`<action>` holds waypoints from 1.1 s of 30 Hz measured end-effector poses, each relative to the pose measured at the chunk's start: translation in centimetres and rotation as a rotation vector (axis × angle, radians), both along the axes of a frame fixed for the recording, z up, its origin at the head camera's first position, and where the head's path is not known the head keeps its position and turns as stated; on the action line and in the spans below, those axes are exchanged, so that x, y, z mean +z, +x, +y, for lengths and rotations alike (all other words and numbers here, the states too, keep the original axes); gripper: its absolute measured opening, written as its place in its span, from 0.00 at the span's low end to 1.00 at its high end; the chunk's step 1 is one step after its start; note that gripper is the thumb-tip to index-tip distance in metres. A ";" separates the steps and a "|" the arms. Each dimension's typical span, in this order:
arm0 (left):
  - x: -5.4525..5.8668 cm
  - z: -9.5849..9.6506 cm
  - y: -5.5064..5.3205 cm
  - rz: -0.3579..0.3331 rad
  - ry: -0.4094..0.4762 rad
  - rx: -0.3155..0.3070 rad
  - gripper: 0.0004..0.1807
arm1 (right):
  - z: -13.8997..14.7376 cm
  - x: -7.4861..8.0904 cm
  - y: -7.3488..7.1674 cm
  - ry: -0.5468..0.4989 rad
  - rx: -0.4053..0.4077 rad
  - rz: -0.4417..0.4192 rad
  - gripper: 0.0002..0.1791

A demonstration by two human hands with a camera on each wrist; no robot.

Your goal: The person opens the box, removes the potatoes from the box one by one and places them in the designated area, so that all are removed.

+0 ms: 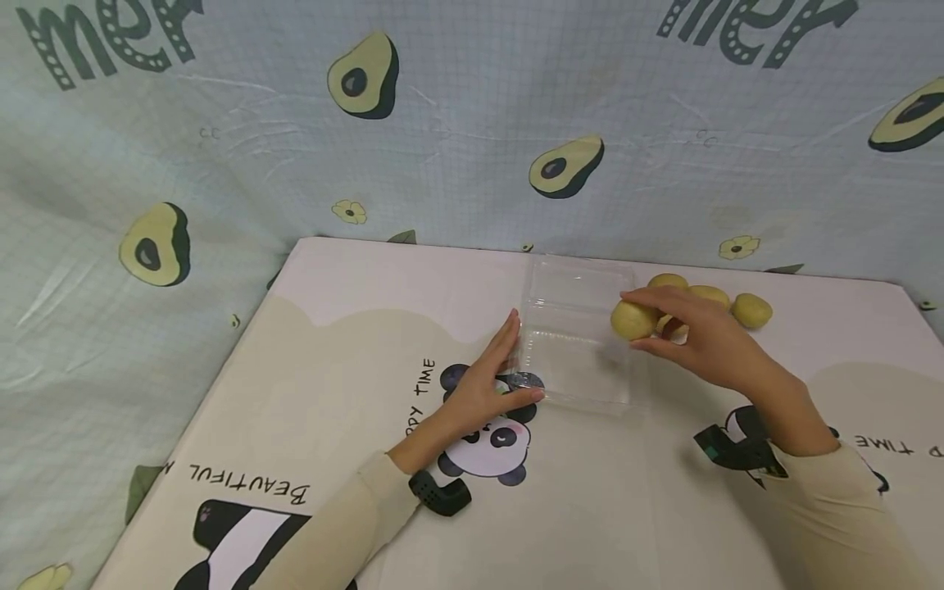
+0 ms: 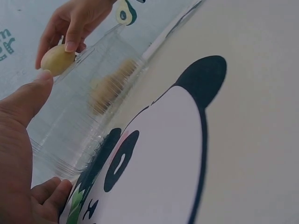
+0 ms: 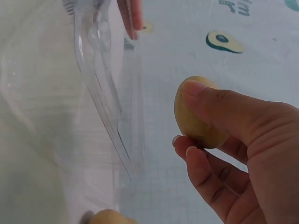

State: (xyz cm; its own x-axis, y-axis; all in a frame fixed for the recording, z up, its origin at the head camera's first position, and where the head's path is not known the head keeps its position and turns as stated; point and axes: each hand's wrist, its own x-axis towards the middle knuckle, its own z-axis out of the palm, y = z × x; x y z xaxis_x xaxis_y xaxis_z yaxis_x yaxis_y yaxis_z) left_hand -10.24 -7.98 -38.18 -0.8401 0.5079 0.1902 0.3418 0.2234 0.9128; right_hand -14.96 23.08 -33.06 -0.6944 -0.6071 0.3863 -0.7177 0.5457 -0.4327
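My right hand (image 1: 711, 344) pinches a yellow potato (image 1: 632, 320) between thumb and fingers, above the right edge of a clear plastic clamshell container (image 1: 575, 373). The container lies open with its lid (image 1: 575, 283) folded back toward the wall. My left hand (image 1: 483, 393) rests along the container's left side, fingers straight and thumb spread at the near corner. The same held potato (image 3: 201, 114) shows up close in the right wrist view. Through the clear wall in the left wrist view, more potatoes (image 2: 112, 88) look blurred.
Several potatoes (image 1: 751, 311) sit at the table's back right, some partly hidden behind my right hand. A printed cloth (image 1: 332, 328) with pandas and lettering covers the table. Behind it hangs a curtain (image 1: 457, 164) with avocado prints.
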 end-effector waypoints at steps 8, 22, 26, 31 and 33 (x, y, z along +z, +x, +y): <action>-0.6 0.0 -0.2 0.003 0.002 0.002 0.53 | 1.8 0.2 0.1 -0.037 -0.059 0.028 0.42; -4.0 -0.1 -1.6 0.053 -0.014 0.010 0.56 | 5.7 -1.5 0.7 -0.005 -0.332 0.037 0.39; -4.0 -0.1 -1.5 0.054 -0.022 0.011 0.59 | 6.6 -2.3 0.7 -0.019 -0.391 0.002 0.36; -3.9 -0.1 -1.5 0.057 -0.026 0.013 0.59 | 7.5 -3.2 0.8 -0.026 -0.426 -0.026 0.34; -3.5 -0.1 -1.2 0.051 -0.023 0.011 0.57 | 7.7 -3.6 0.7 -0.028 -0.432 -0.041 0.33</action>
